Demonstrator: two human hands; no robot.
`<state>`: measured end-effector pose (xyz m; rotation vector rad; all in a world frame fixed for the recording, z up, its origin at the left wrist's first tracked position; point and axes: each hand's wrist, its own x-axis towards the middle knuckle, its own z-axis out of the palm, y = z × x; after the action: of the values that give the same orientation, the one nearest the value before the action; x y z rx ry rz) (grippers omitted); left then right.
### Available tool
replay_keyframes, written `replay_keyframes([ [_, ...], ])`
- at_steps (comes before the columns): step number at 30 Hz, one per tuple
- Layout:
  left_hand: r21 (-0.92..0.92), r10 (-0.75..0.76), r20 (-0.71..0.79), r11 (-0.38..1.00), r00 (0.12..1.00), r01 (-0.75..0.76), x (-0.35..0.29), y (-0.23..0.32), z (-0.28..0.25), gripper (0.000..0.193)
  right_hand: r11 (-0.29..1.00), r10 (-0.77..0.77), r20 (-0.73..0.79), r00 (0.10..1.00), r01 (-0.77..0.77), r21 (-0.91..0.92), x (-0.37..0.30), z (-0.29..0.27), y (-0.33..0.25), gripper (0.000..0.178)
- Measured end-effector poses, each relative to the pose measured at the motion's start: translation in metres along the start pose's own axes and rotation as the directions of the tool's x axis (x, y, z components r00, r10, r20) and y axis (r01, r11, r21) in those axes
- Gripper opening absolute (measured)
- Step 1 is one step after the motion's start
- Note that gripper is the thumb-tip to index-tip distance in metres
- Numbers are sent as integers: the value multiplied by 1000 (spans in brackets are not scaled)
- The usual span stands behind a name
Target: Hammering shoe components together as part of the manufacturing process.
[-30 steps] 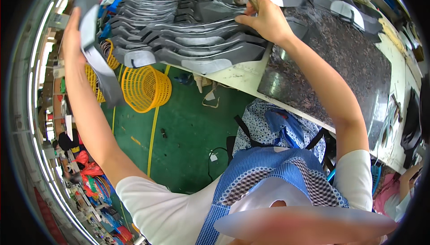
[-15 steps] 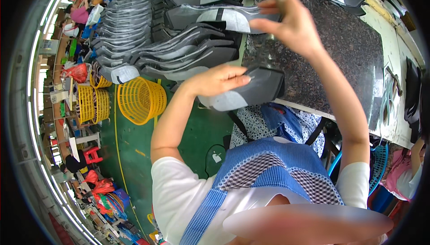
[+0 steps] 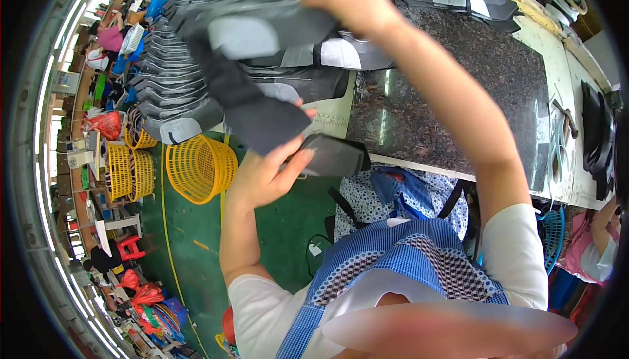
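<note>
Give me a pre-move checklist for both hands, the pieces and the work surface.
1. Left hand free: not ok, it holds a dark piece near its lower end.
2. Right hand hold: cannot tell, it reaches the picture's upper edge, where what it grips is cut off and blurred.
3. Grey piece with the pale patch steady: cannot tell, it is blurred in front of the stacks.
4. Dark stone slab within view: ok, most of it shows, the right forearm crossing over it.
5. Row of grey pieces at left in order: ok, lined up closely.
</note>
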<state>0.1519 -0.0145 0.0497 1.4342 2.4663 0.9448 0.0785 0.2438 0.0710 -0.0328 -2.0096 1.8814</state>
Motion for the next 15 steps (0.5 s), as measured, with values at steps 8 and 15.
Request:
replay_keyframes([
  [8, 26, 205, 300, 975, 932, -222, 130, -14, 26, 31, 692, -153, -127, 980, 15, -722, 12, -136, 82, 43],
  [15, -172, 204, 594, 977, 779, -125, 111, 49, 9, 26, 915, 204, -189, 960, -256, -311, -122, -181, 17, 44],
])
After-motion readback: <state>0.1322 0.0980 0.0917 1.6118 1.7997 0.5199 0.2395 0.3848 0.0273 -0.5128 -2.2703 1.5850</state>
